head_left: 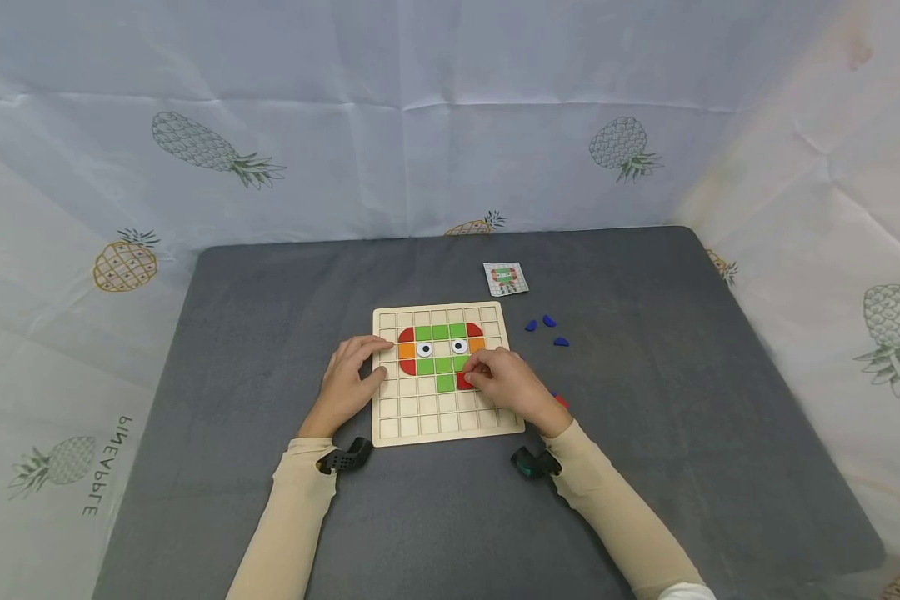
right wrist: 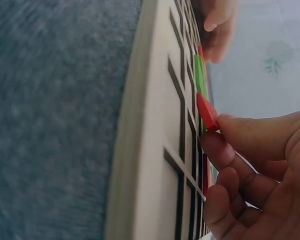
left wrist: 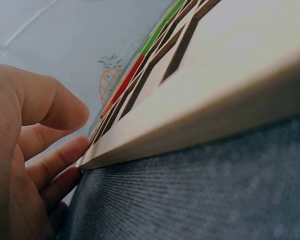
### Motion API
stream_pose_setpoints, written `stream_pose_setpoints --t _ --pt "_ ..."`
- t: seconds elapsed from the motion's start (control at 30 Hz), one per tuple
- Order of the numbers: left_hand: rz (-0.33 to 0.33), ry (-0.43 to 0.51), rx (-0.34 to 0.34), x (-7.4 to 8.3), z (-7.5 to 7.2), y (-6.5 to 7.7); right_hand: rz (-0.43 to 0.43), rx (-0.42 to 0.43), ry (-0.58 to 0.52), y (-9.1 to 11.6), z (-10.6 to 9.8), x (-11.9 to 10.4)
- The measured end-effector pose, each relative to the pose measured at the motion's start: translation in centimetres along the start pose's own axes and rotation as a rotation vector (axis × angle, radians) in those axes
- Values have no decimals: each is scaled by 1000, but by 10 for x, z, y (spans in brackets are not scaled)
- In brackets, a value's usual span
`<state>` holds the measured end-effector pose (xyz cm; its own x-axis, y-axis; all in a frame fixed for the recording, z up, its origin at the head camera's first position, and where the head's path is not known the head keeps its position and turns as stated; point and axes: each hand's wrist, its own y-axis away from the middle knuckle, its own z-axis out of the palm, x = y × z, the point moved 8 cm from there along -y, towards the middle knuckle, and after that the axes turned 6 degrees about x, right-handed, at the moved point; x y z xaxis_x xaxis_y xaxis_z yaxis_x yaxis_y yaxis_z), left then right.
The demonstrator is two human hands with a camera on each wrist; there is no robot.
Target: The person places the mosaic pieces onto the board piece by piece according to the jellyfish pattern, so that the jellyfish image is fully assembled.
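A square wooden grid board [head_left: 429,407] lies on the table. On it sit green square tiles [head_left: 446,383], two round eye tiles [head_left: 424,349], orange tiles [head_left: 407,351] and red rounded corner tiles [head_left: 407,367]. My right hand [head_left: 510,385] pinches a red tile [right wrist: 208,114] between thumb and forefinger. That tile is tilted, one edge down at the grid beside the lowest green tile. At the board's left edge rests my left hand [head_left: 347,385], fingers spread and relaxed, with fingertips against the rim in the left wrist view.
Past the board's far right corner lies a small pattern card [head_left: 506,279]. Several blue half-round pieces [head_left: 561,342] lie right of the board. A red piece [head_left: 561,401] shows partly behind the right wrist. Dark grey cloth covers the table [head_left: 285,317]; a pineapple-print curtain [head_left: 390,167] hangs behind.
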<state>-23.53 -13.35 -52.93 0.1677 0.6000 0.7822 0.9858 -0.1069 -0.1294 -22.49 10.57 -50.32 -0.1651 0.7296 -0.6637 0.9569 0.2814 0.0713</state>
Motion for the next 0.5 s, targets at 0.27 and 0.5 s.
stream_pose_setpoints --t 0.27,0.5 --pt "-5 4 -5 1 0 -1 4 3 63 -1 3 -4" --pt "-2 0 -5 2 -1 0 -48 -12 101 -1 10 -6"
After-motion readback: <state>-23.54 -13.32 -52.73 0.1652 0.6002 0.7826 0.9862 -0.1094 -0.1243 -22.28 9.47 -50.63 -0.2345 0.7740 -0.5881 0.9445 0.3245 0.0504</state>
